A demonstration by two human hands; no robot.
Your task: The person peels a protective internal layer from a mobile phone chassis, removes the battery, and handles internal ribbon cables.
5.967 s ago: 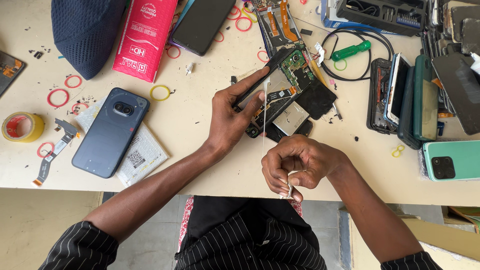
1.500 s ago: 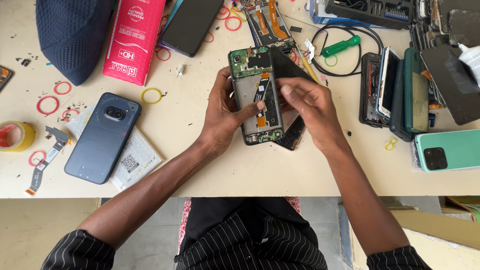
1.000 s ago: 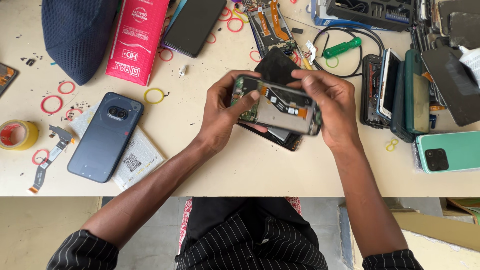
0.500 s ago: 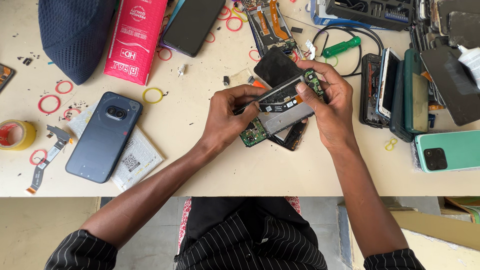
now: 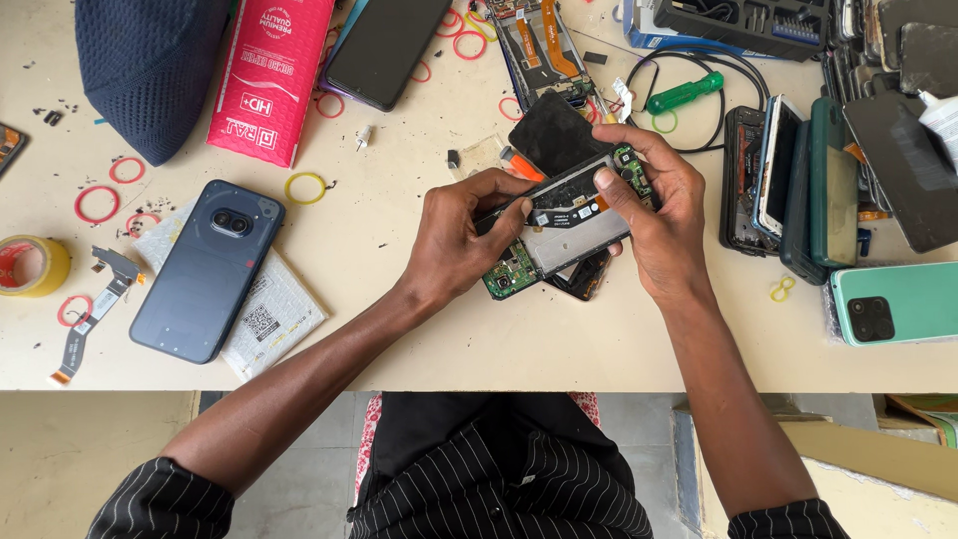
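Both hands, left (image 5: 461,238) and right (image 5: 661,215), grip opened phone (image 5: 569,222) above desk (image 5: 399,329); dark blue phone (image 5: 207,269) well left; apparently circuit board exposed.

A dark blue phone (image 5: 207,269) lies face down on a white packet (image 5: 261,314) at the left. Above it sit a navy cap (image 5: 150,65) and a pink package (image 5: 269,70). Red rubber bands (image 5: 97,203) are scattered about, and a yellow band (image 5: 304,187) lies near the phone. A tape roll (image 5: 32,266) sits at the left edge beside a flex cable (image 5: 92,309). A green screwdriver (image 5: 685,93) rests inside a black cable loop (image 5: 689,100). A green phone (image 5: 893,303) lies at the right, below what looks like a stack of screens (image 5: 898,60).
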